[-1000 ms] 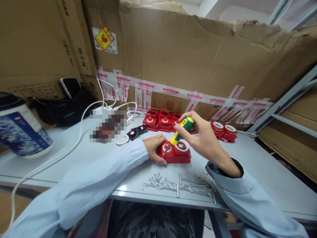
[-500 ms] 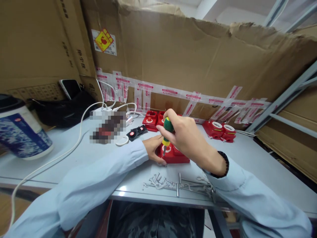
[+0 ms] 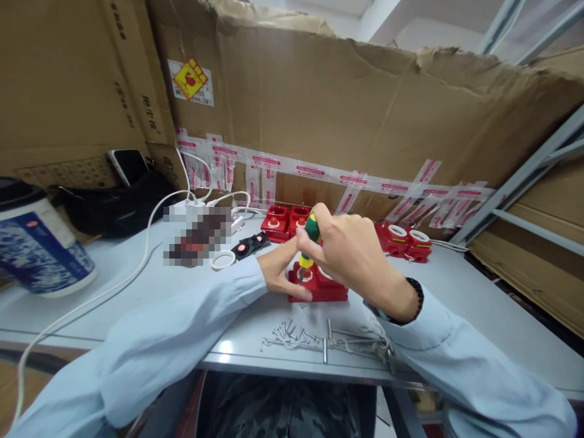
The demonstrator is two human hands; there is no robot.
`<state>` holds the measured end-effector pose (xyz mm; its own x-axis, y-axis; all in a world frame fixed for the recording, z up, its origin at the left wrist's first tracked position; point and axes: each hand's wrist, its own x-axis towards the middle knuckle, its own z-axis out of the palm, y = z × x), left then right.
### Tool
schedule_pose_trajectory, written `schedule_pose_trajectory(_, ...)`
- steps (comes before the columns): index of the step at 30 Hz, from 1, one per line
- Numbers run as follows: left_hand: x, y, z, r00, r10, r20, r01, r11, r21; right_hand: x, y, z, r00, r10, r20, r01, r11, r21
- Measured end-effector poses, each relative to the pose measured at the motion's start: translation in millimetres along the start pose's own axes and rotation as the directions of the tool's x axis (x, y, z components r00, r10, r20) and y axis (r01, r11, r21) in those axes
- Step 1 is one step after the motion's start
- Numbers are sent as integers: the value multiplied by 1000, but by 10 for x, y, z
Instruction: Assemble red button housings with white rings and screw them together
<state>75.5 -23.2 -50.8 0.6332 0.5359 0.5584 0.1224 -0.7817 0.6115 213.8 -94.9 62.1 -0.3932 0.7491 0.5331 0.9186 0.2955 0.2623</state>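
Observation:
My right hand (image 3: 349,252) is wrapped round the green and yellow handle of a screwdriver (image 3: 306,261), held steeply with its shaft pointing down. The tip reaches the left part of a red plastic housing (image 3: 326,294) with white round rings on top; exactly what it touches is hard to see. My left hand (image 3: 279,271) grips the housing at its left side, thumb along the front. Just in front of the housing lies a small screw (image 3: 304,306). Several loose screws (image 3: 292,331) and metal T-shaped rods (image 3: 325,350) with cord lie nearer the table edge.
More red housings stand behind my hands (image 3: 276,226) and at the right (image 3: 401,242). A white ring (image 3: 222,260) and a black two-hole part (image 3: 250,245) lie left. Farther left are a pixelated object (image 3: 201,237), a white cable (image 3: 146,243) and a large cup (image 3: 41,243). Cardboard (image 3: 319,109) walls the back.
The housing has tilted or shifted slightly, and my left thumb now lies higher across its front. The screwdriver stays in my right hand, with its tip a little farther left.

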Motion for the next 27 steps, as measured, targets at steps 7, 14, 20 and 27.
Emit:
schedule_pose_trajectory(7,108,342,-17,921,97,-378,-100,995,11,-12,15,-84,999,-29,42,26,997,69)
schedule_pose_trajectory(14,83,331,11,964,10,-267,-48,990,-135,-108,162,-107,989,-133,66,100,925,366)
schedule_pose_trajectory(20,116,379,24,886,42,-462,-65,997,-34,-43,107,40,997,51,-51,-34,959,283)
schedule_pose_trajectory(27,68,428,40,949,14,-314,-56,990,-127,-98,188,-23,982,-189,-5,169,863,476)
